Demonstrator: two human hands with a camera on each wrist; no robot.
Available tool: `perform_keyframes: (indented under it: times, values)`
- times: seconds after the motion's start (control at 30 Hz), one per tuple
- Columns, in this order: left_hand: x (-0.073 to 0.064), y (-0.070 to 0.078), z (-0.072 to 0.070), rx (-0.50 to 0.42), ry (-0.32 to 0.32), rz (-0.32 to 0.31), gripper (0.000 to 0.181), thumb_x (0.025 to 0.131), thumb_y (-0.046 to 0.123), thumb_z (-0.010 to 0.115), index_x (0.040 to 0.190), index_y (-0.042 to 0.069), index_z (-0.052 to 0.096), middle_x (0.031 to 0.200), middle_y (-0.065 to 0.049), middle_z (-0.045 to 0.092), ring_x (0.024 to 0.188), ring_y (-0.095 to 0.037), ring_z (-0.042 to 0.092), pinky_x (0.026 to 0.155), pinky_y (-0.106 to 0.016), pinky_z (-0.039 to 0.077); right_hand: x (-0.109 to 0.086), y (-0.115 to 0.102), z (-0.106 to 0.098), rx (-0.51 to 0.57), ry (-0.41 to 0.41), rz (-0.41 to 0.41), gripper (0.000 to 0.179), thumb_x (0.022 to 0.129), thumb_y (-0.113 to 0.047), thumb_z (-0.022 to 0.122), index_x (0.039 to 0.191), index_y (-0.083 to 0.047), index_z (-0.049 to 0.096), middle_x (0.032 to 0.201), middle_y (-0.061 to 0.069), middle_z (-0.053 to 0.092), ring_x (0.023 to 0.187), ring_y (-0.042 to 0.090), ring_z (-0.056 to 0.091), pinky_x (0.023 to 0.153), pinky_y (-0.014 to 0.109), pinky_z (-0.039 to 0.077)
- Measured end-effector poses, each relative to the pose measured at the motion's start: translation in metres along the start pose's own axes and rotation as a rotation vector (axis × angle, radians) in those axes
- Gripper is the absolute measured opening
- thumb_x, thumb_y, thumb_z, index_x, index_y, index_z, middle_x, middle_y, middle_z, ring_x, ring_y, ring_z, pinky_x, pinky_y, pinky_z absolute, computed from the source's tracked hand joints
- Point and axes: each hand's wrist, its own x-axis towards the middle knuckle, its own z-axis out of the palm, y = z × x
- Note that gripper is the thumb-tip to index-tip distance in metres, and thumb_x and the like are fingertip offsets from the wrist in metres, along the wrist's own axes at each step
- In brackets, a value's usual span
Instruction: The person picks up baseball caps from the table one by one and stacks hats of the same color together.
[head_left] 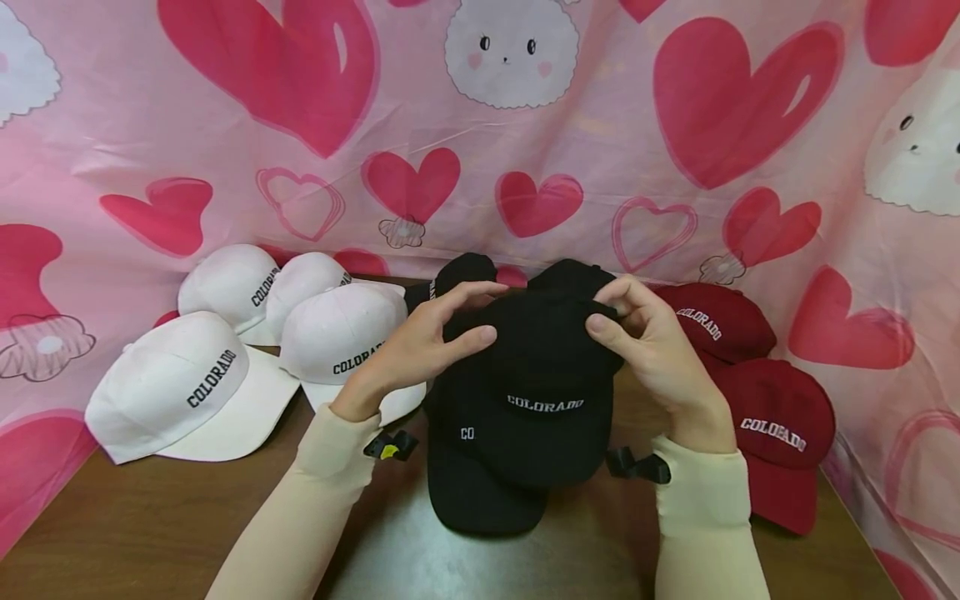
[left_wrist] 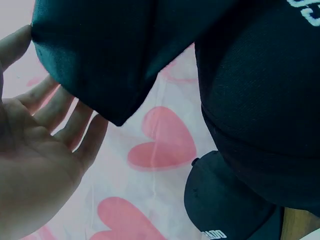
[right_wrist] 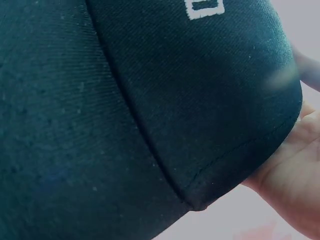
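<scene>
A black cap (head_left: 551, 350) with white COLORADO lettering is held up in front of me, its brim pointing down. My right hand (head_left: 660, 350) pinches its upper right side between thumb and fingers; in the right wrist view the hand (right_wrist: 295, 175) is partly hidden behind the cap (right_wrist: 210, 100). My left hand (head_left: 420, 346) is at the upper left, thumb and fingers spread. In the left wrist view its fairly straight fingers (left_wrist: 65, 110) touch the edge of black fabric. Another black cap (head_left: 487, 504) shows beneath the held one, most of its lettering covered.
White COLORADO caps, such as the front one (head_left: 172, 392), stand on the left of the wooden table (head_left: 187, 517). Two dark red caps (head_left: 780, 417) lie at the right. More black caps (head_left: 465, 271) sit at the back, before a pink heart-patterned cloth (head_left: 600, 125).
</scene>
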Motion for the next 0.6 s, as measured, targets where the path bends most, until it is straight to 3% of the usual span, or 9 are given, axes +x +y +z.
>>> perform_keyframes:
  times: [0.17, 0.33, 0.6]
  values:
    - [-0.003, -0.002, -0.004, -0.041, -0.069, -0.076, 0.055, 0.1, 0.039, 0.072, 0.152, 0.028, 0.054, 0.141, 0.007, 0.061, 0.128, -0.018, 0.057, 0.111, -0.048, 0.049, 0.004, 0.008, 0.003, 0.002, -0.041, 0.014, 0.019, 0.101, 0.006, 0.063, 0.112, -0.009, 0.061, 0.086, 0.003, 0.065, 0.078, 0.017, 0.069, 0.072, 0.027, 0.058]
    - [-0.006, -0.004, -0.007, -0.149, -0.168, -0.136, 0.05, 0.098, 0.03, 0.077, 0.145, 0.024, 0.059, 0.13, 0.001, 0.066, 0.12, -0.021, 0.062, 0.105, -0.045, 0.054, 0.007, 0.014, 0.005, 0.044, -0.094, 0.046, 0.017, 0.103, 0.005, 0.062, 0.113, -0.009, 0.059, 0.088, 0.003, 0.068, 0.079, 0.017, 0.073, 0.073, 0.028, 0.06]
    - [-0.006, -0.004, -0.008, -0.201, -0.249, -0.132, 0.022, 0.098, 0.018, 0.077, 0.116, 0.014, 0.065, 0.102, -0.009, 0.067, 0.092, -0.032, 0.062, 0.079, -0.04, 0.056, 0.008, 0.021, 0.005, 0.006, -0.179, 0.136, 0.018, 0.103, 0.0, 0.065, 0.115, -0.01, 0.057, 0.092, 0.003, 0.066, 0.081, 0.018, 0.071, 0.075, 0.027, 0.059]
